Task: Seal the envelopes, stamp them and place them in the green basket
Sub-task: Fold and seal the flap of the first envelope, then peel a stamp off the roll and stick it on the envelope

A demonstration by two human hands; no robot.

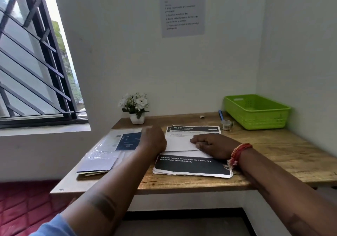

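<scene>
A white envelope (pixel 179 143) lies on printed sheets (pixel 191 168) in the middle of the wooden desk (pixel 273 150). My right hand (pixel 212 143) rests flat on the envelope's right part, fingers pointing left. My left hand (pixel 154 139) hovers blurred at the envelope's left edge, fingers curled loosely; whether it holds anything is hidden. The green basket (pixel 255 114) stands at the back right corner with nothing visible inside. A stack of envelopes in clear plastic (pixel 102 160) lies at the desk's left.
A dark blue and white sheet (pixel 125 140) lies left of my left hand. A small glass jar (pixel 226 124) and a blue pen (pixel 220 113) sit beside the basket. A white flower pot (pixel 136 108) stands at the back wall. An instruction sheet (pixel 182 7) hangs above.
</scene>
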